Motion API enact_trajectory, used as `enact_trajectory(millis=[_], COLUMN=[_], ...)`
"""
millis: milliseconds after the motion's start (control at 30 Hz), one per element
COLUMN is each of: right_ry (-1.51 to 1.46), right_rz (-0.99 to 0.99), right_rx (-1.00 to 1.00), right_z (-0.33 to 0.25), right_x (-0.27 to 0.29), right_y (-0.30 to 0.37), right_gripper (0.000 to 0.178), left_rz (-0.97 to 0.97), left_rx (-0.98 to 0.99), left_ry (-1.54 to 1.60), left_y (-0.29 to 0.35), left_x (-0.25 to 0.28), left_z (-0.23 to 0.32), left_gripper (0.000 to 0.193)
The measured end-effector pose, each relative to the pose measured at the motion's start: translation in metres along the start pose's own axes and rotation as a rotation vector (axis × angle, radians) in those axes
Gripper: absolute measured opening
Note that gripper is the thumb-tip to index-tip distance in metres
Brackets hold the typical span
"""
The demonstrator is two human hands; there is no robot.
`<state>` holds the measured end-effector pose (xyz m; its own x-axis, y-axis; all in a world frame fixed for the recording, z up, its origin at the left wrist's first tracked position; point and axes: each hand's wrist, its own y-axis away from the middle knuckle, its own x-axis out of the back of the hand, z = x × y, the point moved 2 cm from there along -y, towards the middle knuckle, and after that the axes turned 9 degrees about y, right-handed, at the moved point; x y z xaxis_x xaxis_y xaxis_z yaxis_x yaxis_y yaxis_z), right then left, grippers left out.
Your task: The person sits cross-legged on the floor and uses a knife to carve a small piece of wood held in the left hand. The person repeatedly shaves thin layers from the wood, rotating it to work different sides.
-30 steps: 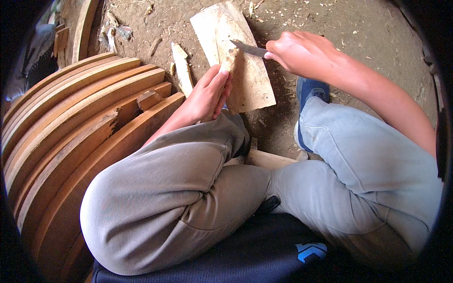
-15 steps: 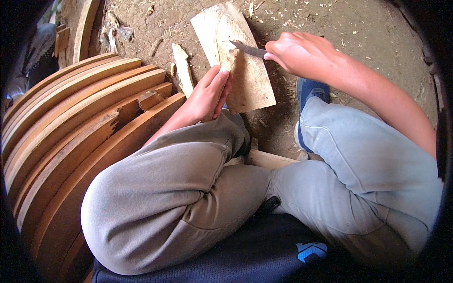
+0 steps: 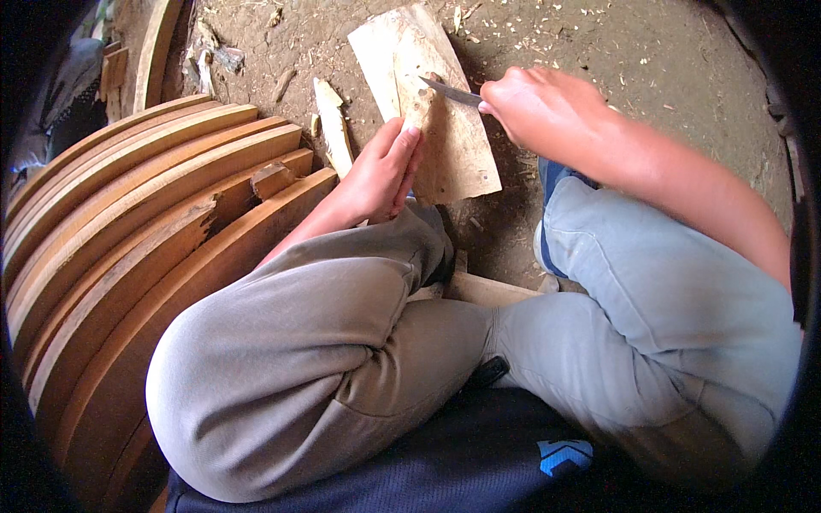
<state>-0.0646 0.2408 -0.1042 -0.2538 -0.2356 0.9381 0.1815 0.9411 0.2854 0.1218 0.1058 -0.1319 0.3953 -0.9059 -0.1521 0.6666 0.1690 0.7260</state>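
My left hand (image 3: 382, 175) is closed round the near end of a small pale piece of wood (image 3: 417, 106), its thumb lying along the top. The far end of that piece shows a few dark spots. In my right hand (image 3: 540, 107) is a knife (image 3: 451, 91), gripped by its handle, which the fingers hide. The blade points left, its tip at the far part of the wood piece; whether it touches cannot be made out. Beneath both lies a flat light board (image 3: 466, 162), slanting away across the ground.
Several thick curved planks (image 3: 171, 188) stand in a row along my left side. A split wood scrap (image 3: 333, 124) lies between them and the board. Shavings and chips (image 3: 590, 21) dot the dirt floor. My knees and blue shoe (image 3: 552, 192) flank the work.
My right hand and the knife have shifted very slightly down, and the blade is tilted a little differently. The left hand keeps its hold on the wood piece, almost unmoved.
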Motion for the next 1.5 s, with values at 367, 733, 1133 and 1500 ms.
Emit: enact_trajectory(millis=[367,733,1133,1500], right_ry=[0.092,-0.007,-0.462,-1.341], right_rz=[-0.063,-0.381,-0.051,-0.193], right_rx=[0.124,0.153,0.015,-0.328], right_z=[-0.010,0.015,0.066,0.046], right_x=[0.033,0.046,0.001,-0.001], right_y=[-0.013,-0.043,-0.035,-0.036], right_gripper=[0.015,0.026,0.036,0.029], left_rz=[0.012,-0.049,-0.090,-0.104], left_rx=[-0.030,0.004,-0.042,-0.137], left_ry=[-0.251,-0.244,-0.035,0.020], left_y=[-0.006,-0.006,-0.014,-0.018], left_x=[0.006,0.007,0.027,0.025], left_z=[0.002,0.009,0.005,0.032], left_gripper=[0.024,0.023,0.023,0.028])
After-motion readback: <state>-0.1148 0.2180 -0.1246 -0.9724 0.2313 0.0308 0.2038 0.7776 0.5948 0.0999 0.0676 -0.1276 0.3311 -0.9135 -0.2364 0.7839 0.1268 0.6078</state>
